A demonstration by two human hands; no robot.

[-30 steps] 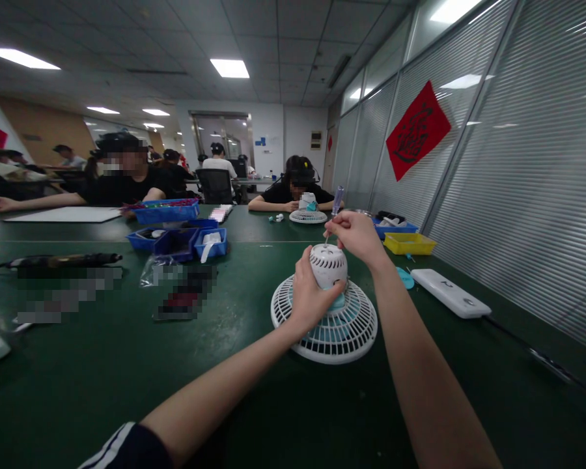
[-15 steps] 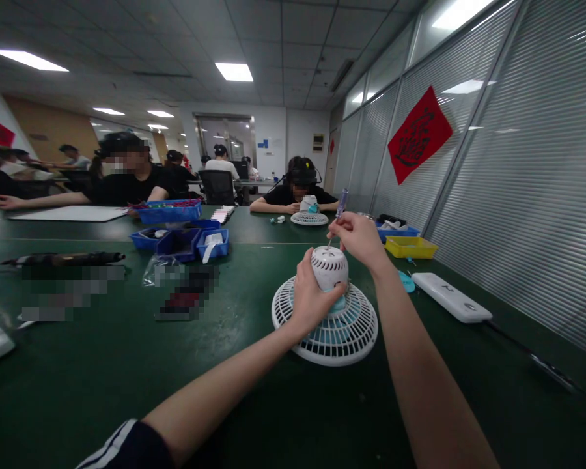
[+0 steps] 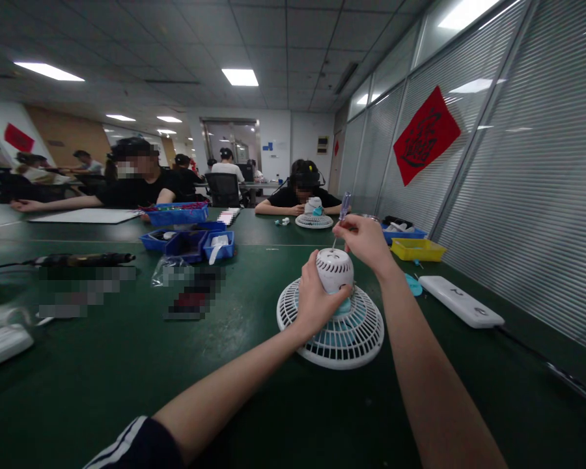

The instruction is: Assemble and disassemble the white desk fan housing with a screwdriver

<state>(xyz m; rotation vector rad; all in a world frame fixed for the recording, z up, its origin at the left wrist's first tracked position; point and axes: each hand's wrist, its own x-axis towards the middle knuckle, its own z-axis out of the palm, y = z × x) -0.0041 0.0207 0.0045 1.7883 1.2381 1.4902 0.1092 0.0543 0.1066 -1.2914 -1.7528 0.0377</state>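
Observation:
A white fan (image 3: pixel 293 326) lies grille-down on the green table, its rounded motor housing (image 3: pixel 335 272) pointing up and light-blue blades showing through the grille. Wrapped around the left side of the housing is my left hand (image 3: pixel 317 296), thumb across the front. Above it, my right hand (image 3: pixel 364 238) pinches a screwdriver (image 3: pixel 345 205) with a clear purplish handle. The screwdriver stands nearly upright, its shaft reaching down to the top of the housing. Whether a screw sits under the tip is too small to tell.
Blue bins (image 3: pixel 185 244) with parts stand at the back left, near a corded black tool (image 3: pixel 85 259). To the right are a yellow tray (image 3: pixel 417 249), a light-blue disc (image 3: pixel 413 284) and a white base (image 3: pixel 459 301) with a cable. A co-worker sits opposite behind another fan (image 3: pixel 314 221).
The whole view has shifted slightly, so things appear a little further right. Both hands keep their hold on the fan and screwdriver. At the left edge, part of another person's hand now shows.

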